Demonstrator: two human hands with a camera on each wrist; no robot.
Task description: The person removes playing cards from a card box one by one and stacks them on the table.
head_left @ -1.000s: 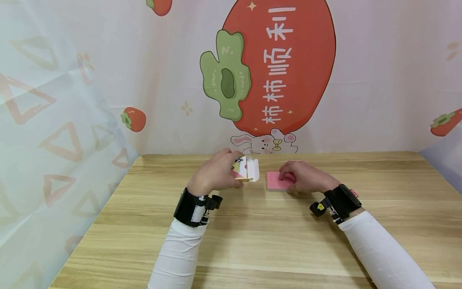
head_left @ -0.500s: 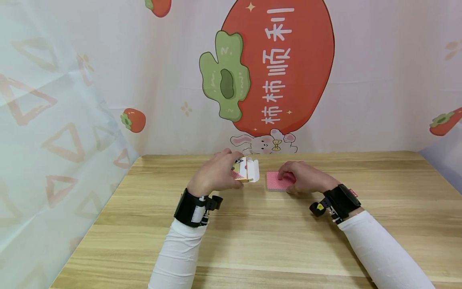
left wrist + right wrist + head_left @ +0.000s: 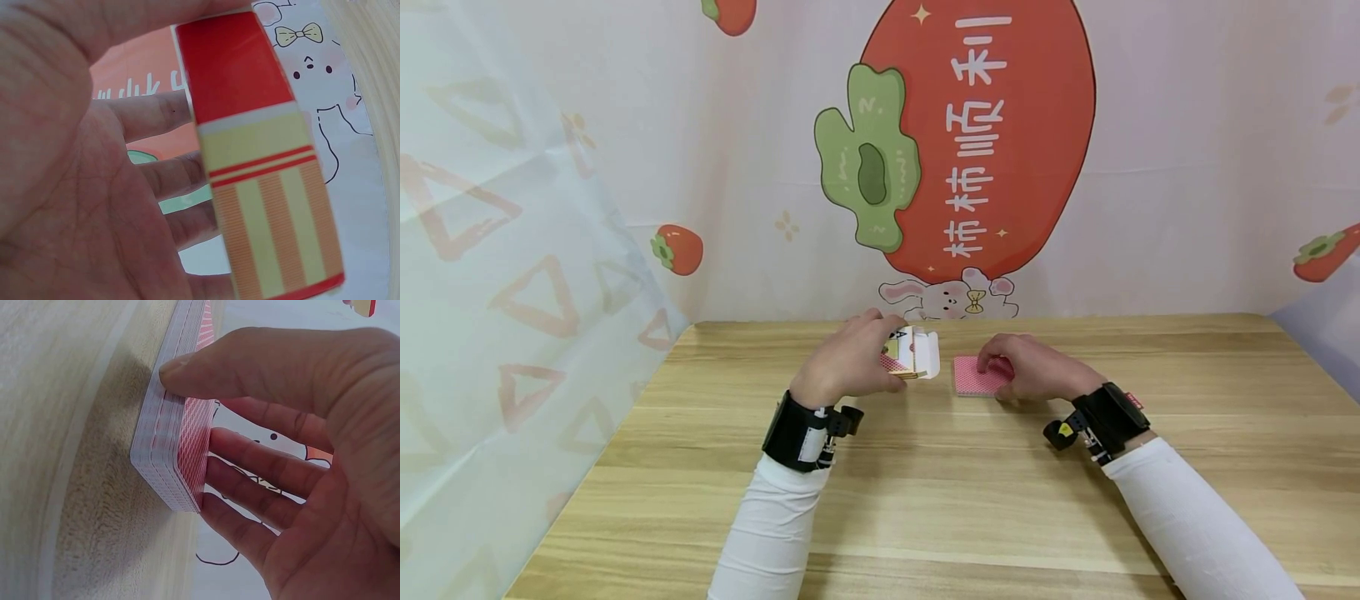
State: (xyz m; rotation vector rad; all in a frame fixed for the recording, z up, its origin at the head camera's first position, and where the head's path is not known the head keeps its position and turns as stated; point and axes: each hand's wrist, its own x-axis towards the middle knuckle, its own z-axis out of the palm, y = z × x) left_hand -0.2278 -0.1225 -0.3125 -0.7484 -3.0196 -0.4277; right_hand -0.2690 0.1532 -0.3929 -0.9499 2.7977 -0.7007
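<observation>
My left hand (image 3: 848,360) grips a playing card box (image 3: 904,353) by its edges. The box's white end flap (image 3: 931,355) stands out toward the right. Up close in the left wrist view, the box's narrow side (image 3: 262,162) shows red, cream and striped tan, with the fingers behind it. To the right, a deck of playing cards (image 3: 972,377) with pink-patterned backs is held by my right hand (image 3: 1036,367). In the right wrist view, the thumb presses on the side of the squared deck (image 3: 159,434), and the fingers reach around its far side.
Both hands work near the back of a light wooden table (image 3: 940,500). Behind it hangs a white cloth backdrop (image 3: 752,150) with a large printed persimmon and a rabbit. A small gap separates the box flap from the deck.
</observation>
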